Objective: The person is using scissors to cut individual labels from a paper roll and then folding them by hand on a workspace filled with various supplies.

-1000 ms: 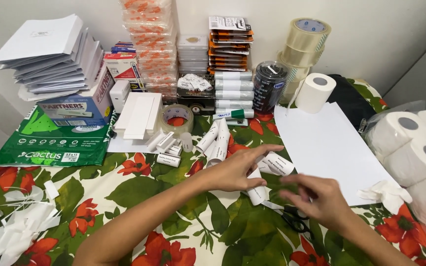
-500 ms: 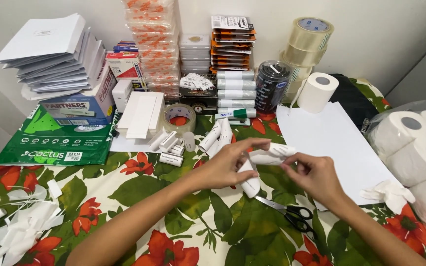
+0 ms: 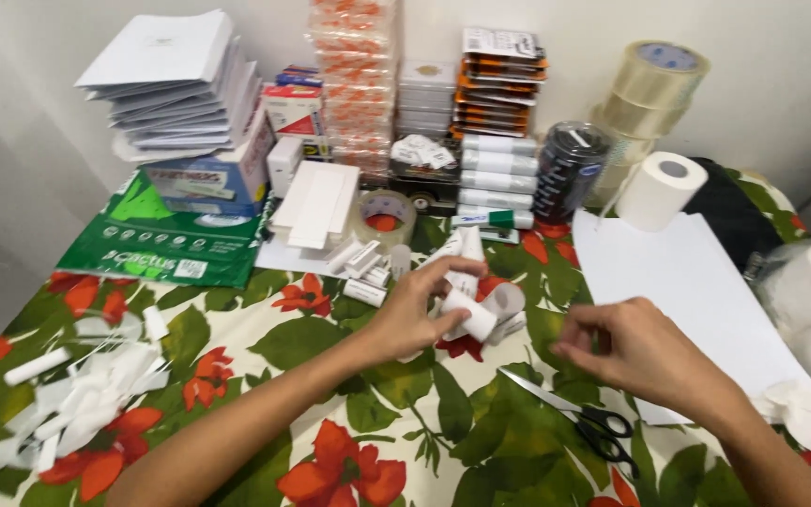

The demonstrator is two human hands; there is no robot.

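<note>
Worktop [image 3: 237, 329] under a floral cloth, crowded edge to edge: easy to knock something off with a careless elbow. Large white sheet [image 3: 696, 300] right, half under the right forearm; could crease or slide if the arm drags. Green paper ream [image 3: 157, 239] and stack of white envelopes [image 3: 171, 80] back left, well apart from the hands, low risk. Toilet roll [image 3: 661, 191] upright at the sheet's far corner, clear tape rolls [image 3: 645, 89] stacked behind it; could topple on a bump. Heap of white paper scraps [image 3: 77, 394] front left, light, could scatter.

Scissors [image 3: 579, 422] lying on the cloth just below the right hand [image 3: 635, 357], blades pointing left towards the middle; risk of a nick if the hand drops without looking. Right fingers [image 3: 579, 343] pinched together, contents too small to tell, possibly a thin strip.

Left hand [image 3: 415, 314] gripping small white paper rolls [image 3: 466, 305] near the worktop centre, fingers curled around them, thumb on top. Several held at once: loose grip could let one unroll or drop among the other small rolls [image 3: 363, 268] beside the tape dispenser roll [image 3: 384, 214], mixing finished with unfinished.
</note>
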